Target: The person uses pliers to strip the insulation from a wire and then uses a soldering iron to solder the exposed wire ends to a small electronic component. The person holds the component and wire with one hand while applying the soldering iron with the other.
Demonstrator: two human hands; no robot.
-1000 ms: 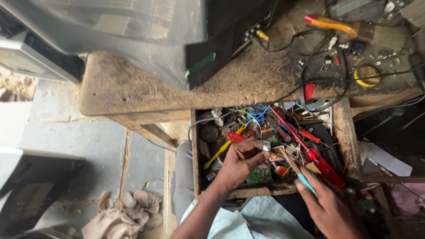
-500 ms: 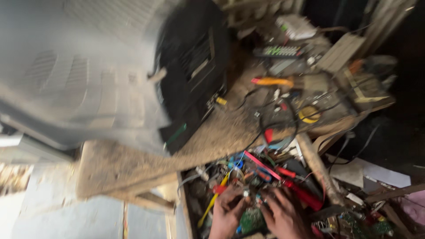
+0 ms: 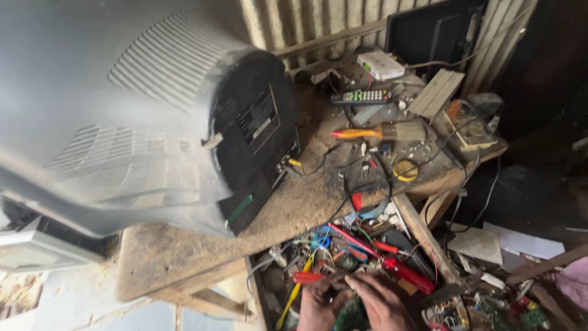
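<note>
Hands (image 3: 352,303) knuckles-up in cluttered drawer (image 3: 392,257)

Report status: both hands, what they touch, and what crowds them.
Left hand and right hand together in cluttered wooden drawer, grips unclear. Red-handled tool beside left hand. Tangled coloured wires crowd them.

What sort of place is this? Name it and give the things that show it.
Most likely a small electronics repair workshop. An old tube television sits with its back out on a dusty wooden workbench, a remote control and loose wires lie on the bench, and both hands dig in a drawer of tools and parts.
</note>
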